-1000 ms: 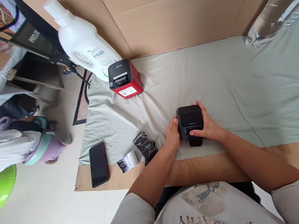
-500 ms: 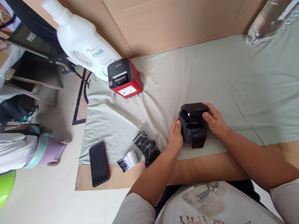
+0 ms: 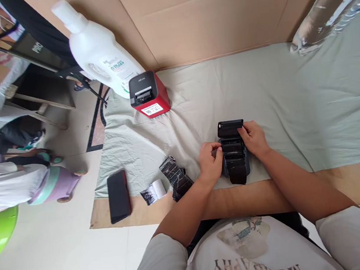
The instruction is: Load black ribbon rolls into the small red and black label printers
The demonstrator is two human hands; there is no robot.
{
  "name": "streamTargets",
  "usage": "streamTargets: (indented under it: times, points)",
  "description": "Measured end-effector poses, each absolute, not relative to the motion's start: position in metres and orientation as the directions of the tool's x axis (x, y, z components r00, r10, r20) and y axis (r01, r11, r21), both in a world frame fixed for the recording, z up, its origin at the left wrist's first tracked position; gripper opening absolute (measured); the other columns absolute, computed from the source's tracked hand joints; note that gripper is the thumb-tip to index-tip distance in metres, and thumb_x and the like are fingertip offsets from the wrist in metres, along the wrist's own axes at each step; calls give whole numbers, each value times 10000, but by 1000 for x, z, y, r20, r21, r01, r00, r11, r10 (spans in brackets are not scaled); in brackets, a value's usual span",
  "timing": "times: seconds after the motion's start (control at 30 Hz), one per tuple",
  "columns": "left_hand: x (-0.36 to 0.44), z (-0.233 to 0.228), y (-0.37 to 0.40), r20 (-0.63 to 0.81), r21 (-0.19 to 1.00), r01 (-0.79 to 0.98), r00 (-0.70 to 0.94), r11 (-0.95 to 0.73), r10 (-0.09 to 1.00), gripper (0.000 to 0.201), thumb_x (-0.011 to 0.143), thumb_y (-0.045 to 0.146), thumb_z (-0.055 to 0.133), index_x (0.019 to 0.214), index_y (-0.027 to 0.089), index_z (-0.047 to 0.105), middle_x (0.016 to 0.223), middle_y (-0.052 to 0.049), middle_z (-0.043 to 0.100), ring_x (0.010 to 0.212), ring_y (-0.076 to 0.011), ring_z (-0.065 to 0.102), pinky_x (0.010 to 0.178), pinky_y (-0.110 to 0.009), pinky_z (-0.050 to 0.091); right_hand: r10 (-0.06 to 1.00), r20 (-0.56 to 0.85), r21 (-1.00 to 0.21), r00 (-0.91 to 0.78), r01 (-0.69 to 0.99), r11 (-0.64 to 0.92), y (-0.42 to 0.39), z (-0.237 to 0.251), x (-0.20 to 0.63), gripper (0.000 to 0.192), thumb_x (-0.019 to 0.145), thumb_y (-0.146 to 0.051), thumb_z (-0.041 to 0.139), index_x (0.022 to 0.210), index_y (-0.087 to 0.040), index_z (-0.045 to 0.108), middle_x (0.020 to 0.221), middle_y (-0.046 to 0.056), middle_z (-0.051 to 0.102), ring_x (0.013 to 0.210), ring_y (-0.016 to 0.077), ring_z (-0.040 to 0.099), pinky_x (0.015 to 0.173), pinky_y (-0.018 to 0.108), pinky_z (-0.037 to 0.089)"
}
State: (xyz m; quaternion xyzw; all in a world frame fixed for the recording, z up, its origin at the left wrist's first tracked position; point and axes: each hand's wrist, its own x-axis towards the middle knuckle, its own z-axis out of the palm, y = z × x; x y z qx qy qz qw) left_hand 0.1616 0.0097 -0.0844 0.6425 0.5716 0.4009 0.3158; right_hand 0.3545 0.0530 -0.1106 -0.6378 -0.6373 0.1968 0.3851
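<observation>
A small black printer (image 3: 234, 153) lies on the pale green cloth (image 3: 276, 92) near the table's front edge, its lid (image 3: 230, 128) swung fully back. My right hand (image 3: 254, 139) holds the printer's right side, fingertips on the open lid. My left hand (image 3: 210, 162) grips the left side, fingers reaching into the open compartment, where a dark roll shows. A dark paper strip hangs from the printer's near end.
A red and black printer (image 3: 148, 95) stands at the back left beside a white detergent jug (image 3: 100, 57). Left of my hands lie a black wrapped roll (image 3: 176, 179), a white paper roll (image 3: 156, 191) and a phone (image 3: 118, 196). Cardboard walls stand behind. A person sits at far left.
The black printer's lid went from shut to fully swung back. My right hand moved from the top to the lid's edge; my left fingers moved into the compartment.
</observation>
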Motion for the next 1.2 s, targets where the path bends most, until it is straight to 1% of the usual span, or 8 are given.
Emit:
streamTargets:
  times: [0.13, 0.27, 0.43, 0.57, 0.83, 1.03, 1.13, 1.2]
  points:
    - [168, -68, 6, 324, 687, 636, 164, -351, 932, 171, 921, 173, 524, 1012, 204, 665, 1068, -74, 715, 1057, -229, 584, 975, -426, 446, 962, 248, -739, 111, 664, 114, 54, -111, 354, 617, 933, -748, 231, 635, -244, 424, 649, 52, 540, 702, 210, 480, 727, 375, 415]
    - [180, -51, 8, 137, 503, 790, 328, -351, 935, 273, 927, 165, 547, 1167, 216, 667, 1270, -73, 677, 1179, -285, 516, 980, -465, 406, 961, 252, -737, 112, 666, 116, 55, -112, 354, 627, 926, -761, 204, 642, -248, 424, 664, 61, 557, 715, 219, 488, 731, 381, 422]
    - [190, -36, 26, -114, 306, 871, 434, -384, 894, 314, 880, 262, 658, 1190, 217, 634, 1202, -80, 669, 1127, -308, 514, 939, -466, 387, 963, 251, -737, 101, 665, 122, 54, -115, 356, 624, 928, -757, 191, 666, -250, 441, 697, 72, 581, 748, 230, 508, 744, 387, 427]
    - [196, -25, 33, -167, 214, 882, 457, -421, 873, 345, 836, 271, 719, 1152, 182, 613, 1163, -90, 681, 1133, -314, 509, 942, -455, 368, 967, 239, -741, 91, 660, 121, 55, -117, 357, 598, 941, -729, 203, 676, -250, 445, 719, 80, 591, 762, 235, 514, 740, 389, 430]
    - [203, -19, 32, -218, 110, 863, 506, -494, 835, 150, 882, 255, 642, 958, 149, 717, 1073, -130, 686, 1151, -329, 492, 932, -471, 356, 971, 229, -731, 71, 672, 123, 56, -117, 358, 589, 939, -721, 194, 672, -250, 427, 715, 83, 575, 767, 240, 499, 729, 387, 417]
    - [202, -19, 40, -222, 172, 853, 520, -492, 825, 186, 810, 220, 673, 979, 147, 703, 1100, -129, 670, 1170, -333, 504, 961, -475, 376, 971, 229, -721, 64, 681, 125, 56, -115, 358, 584, 935, -717, 191, 669, -251, 419, 717, 83, 575, 763, 236, 501, 743, 388, 423]
    - [198, -18, 42, -187, 322, 846, 496, -424, 848, 244, 738, 182, 707, 979, 181, 671, 1010, -81, 698, 1102, -304, 565, 976, -468, 402, 970, 232, -728, 71, 674, 124, 56, -115, 358, 580, 930, -723, 200, 660, -254, 407, 709, 79, 573, 762, 235, 500, 743, 387, 422]
    - [191, -16, 43, -175, 492, 800, 477, -343, 861, 270, 719, 172, 702, 983, 201, 649, 973, -49, 707, 1010, -258, 614, 955, -436, 443, 969, 234, -735, 83, 668, 120, 56, -115, 358, 579, 926, -729, 203, 650, -256, 393, 693, 74, 565, 757, 235, 494, 732, 384, 418]
